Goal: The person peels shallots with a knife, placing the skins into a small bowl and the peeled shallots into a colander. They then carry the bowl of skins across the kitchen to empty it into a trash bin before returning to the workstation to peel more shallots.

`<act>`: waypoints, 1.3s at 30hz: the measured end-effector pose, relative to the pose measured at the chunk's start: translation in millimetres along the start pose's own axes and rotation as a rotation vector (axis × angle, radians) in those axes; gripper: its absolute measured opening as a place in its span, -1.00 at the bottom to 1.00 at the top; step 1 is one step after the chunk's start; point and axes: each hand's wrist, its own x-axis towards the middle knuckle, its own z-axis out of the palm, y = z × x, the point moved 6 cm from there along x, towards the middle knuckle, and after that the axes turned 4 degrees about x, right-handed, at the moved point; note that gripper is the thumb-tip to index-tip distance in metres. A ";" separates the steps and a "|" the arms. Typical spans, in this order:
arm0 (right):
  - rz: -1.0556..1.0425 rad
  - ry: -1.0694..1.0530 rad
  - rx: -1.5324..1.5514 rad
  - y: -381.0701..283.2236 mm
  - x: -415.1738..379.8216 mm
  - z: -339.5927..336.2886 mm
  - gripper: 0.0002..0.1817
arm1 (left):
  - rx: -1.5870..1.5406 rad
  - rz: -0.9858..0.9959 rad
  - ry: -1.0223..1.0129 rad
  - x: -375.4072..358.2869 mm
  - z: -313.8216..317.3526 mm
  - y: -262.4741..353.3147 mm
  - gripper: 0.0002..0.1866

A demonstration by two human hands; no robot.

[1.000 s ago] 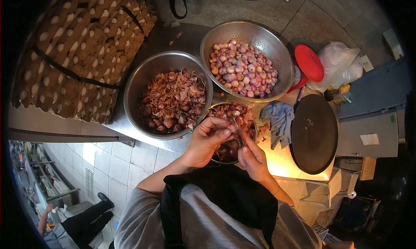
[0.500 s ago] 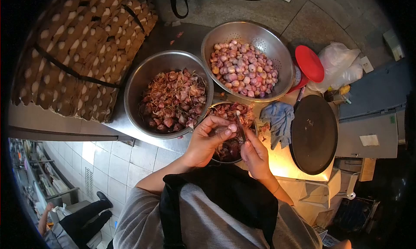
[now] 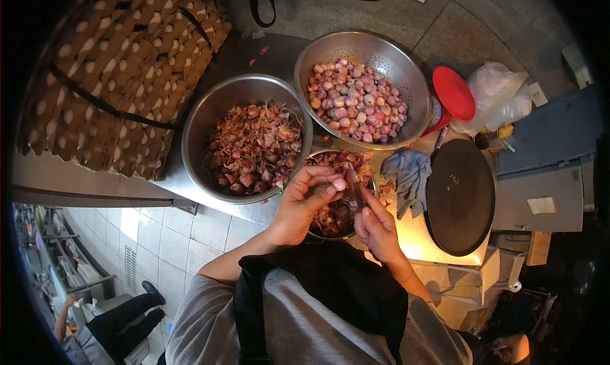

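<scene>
We pinched a shallot (image 3: 339, 184) between the fingers of our left hand (image 3: 304, 205), above the near bowl (image 3: 375, 188) of skins. Our right hand (image 3: 379, 230) had its fingers wrapped around a knife (image 3: 353, 179), the blade just right of the shallot; whether they touched, we could not tell. On the tabletop (image 3: 406, 238), we had a black pan (image 3: 460, 196) to the right, a blue cloth (image 3: 408, 176) just beside it, and a big bowl (image 3: 192, 158) of unpeeled shallots (image 3: 251, 150) to the left. Farther off, our colander (image 3: 387, 46) held peeled shallots (image 3: 357, 101), near a red dish (image 3: 454, 92).
</scene>
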 end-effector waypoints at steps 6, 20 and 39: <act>0.117 -0.023 0.052 6.0 0.3 1.4 -0.49 | 0.128 0.022 -0.014 -0.6 0.1 1.4 -0.77; 0.256 -0.107 0.454 3.9 -1.4 10.9 -0.55 | 0.089 0.024 -0.035 0.5 -6.7 -6.5 -0.81; 0.147 0.025 0.243 -0.9 1.9 -15.6 -0.53 | -0.034 -0.047 -0.038 2.4 -3.9 -3.4 -0.77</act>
